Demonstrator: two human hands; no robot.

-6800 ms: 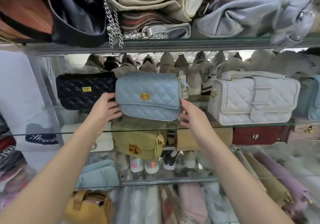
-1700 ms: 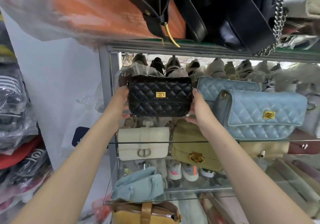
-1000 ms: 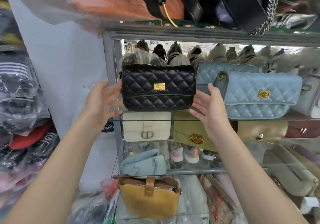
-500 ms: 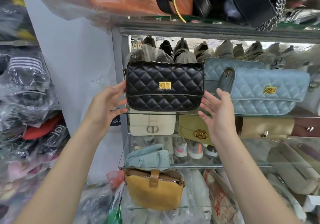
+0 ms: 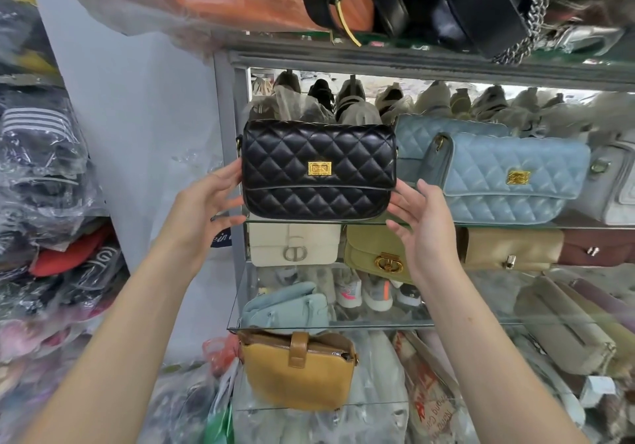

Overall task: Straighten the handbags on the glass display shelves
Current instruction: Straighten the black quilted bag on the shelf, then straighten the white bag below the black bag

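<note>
Black quilted handbag [image 5: 318, 168] upright at the left end of the glass shelf [image 5: 481, 225], flanked by left hand [image 5: 206, 199] and right hand [image 5: 426, 223], fingers [image 5: 223, 182] straight and spread, gripping nothing. Risk: a stray nudge could tip it off the front edge.

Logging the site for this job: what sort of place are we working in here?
Probably a small bag-and-shoe shop or stockroom: a quilted black handbag and quilted light-blue handbag displayed on a glass shelf, shoes lined up behind, plastic-wrapped clothes stacked at left.
</note>
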